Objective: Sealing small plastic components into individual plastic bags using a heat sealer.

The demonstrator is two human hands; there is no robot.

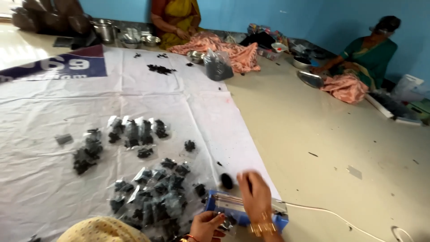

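Far left, on the white floor sheet (53, 134): a loose cluster of small clear pouches (87, 152) filled with dark pieces. Just right of it, a neat row of pouches (136, 132). Below that, a dense heap of filled pouches (156, 192) reaching toward the bottom edge. Near the heap's right side, left hand (207, 226), fingers curled narrow, pinching a small pouch (226, 224) against the blue heat sealer (242, 210). Right hand (254, 193), flat and fairly wide, pressing down on the sealer's bar, bangles at the wrist. From the sealer, a white cord (340, 219) trailing right across the bare floor. Far back and right, two seated people beside pink cloth and steel bowls.
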